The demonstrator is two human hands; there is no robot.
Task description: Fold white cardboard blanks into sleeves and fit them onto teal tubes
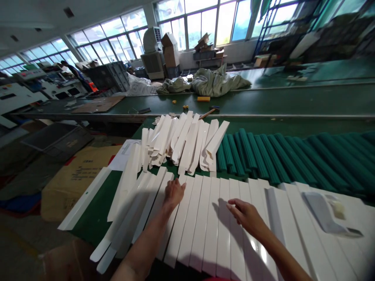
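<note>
Forearms (pixel 140 249) enter from 6 o'clock. We record the left hand (pixel 174 194) lying on the white strips (pixel 202 222), its grip closed up but pinching nothing. The right hand (pixel 247 217) sits over the same row, fingers loosely together, grip empty, contact unclear. Strips lie side by side on the green counter (pixel 93 222), with folded white strips (pixel 184 142) heaped at 12 o'clock and teal ribbed pieces (pixel 272 156) at 2 o'clock. We judge light, flat palms best for keeping the edges aligned

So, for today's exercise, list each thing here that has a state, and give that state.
Left hand, empty, resting on strips
Right hand, open, empty
Flat white strips, side by side
Piled white strips, loosely heaped
Green rolls, lined up, overlapping
Sacks, crumpled
Cardboard box, flaps open
</note>
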